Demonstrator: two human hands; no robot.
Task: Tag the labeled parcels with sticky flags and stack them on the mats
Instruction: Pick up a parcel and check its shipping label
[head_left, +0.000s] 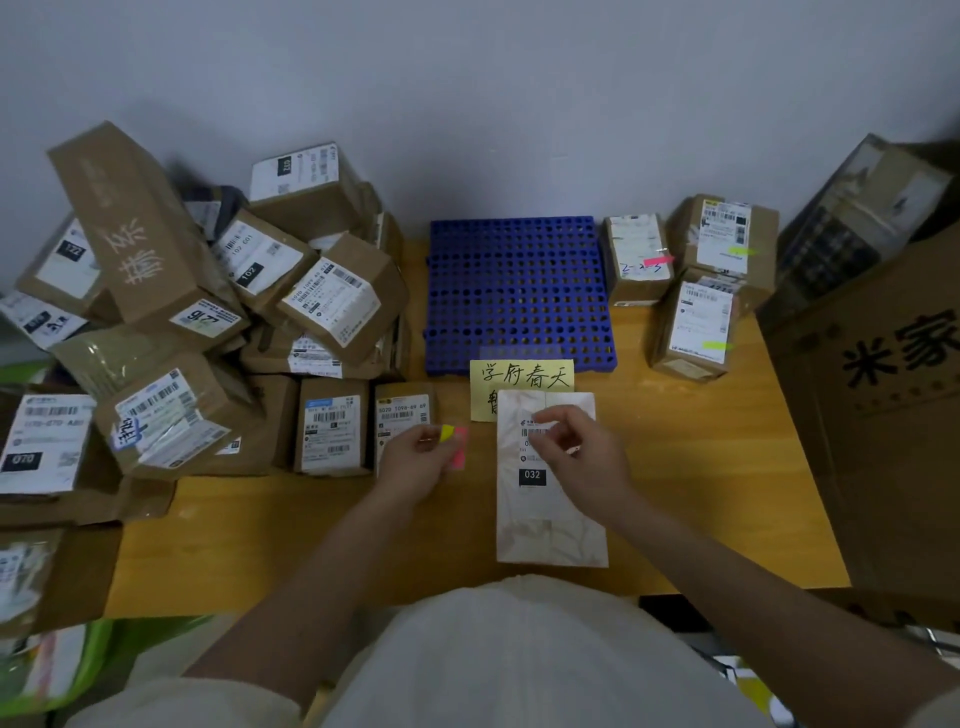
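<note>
Left hand (415, 457) pinches the sticky flags (455, 446); right hand (576, 447), fingers pinched together, hovers over the white parcel (550, 530)

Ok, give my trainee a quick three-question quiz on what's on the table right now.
1. True or false: the blue mat already has parcels stacked on it.
2. Which hand holds the sticky flags? A) left hand B) right hand C) neither
3. Fill in: the white parcel under the right hand shows the number ___ on a black patch.

Key: 1. False, the mat is bare; three flagged boxes, such as the box with a pink flag, sit to its right. 2. A. 3. 032.
</note>
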